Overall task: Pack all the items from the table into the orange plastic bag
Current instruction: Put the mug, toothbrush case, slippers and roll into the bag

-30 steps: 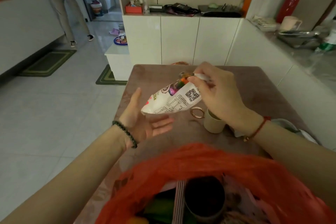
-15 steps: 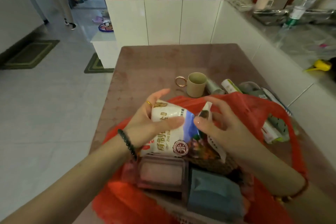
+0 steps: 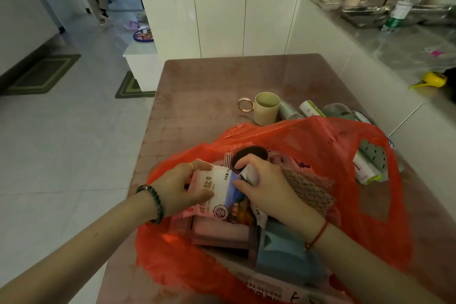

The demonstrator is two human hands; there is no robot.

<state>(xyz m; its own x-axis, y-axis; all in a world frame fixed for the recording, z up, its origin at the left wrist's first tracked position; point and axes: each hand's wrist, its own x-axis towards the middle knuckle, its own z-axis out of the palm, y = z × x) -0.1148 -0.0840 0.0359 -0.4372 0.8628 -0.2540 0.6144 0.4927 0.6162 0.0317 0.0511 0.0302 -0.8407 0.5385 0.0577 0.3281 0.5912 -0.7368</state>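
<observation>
Here, low in the centre of the frame, both hands hold a white packet [image 3: 223, 190] printed with Chinese characters inside the mouth of the orange plastic bag [image 3: 328, 145], which lies open on the brown table [image 3: 209, 81]. The left hand [image 3: 177, 186] has its fingers closed around the packet's left end; the right hand [image 3: 267, 189] grips its right end, fingers curled over the edge. Under the packet sit a pinkish box [image 3: 219, 232] and a blue item [image 3: 286, 254], already in the bag. Above the bag, near the middle of the frame, a cream mug [image 3: 266, 107] with a gold ring handle stands on the table. To its right lie what look like rolled tubes [image 3: 309, 109], partly hidden behind the bag.
</observation>
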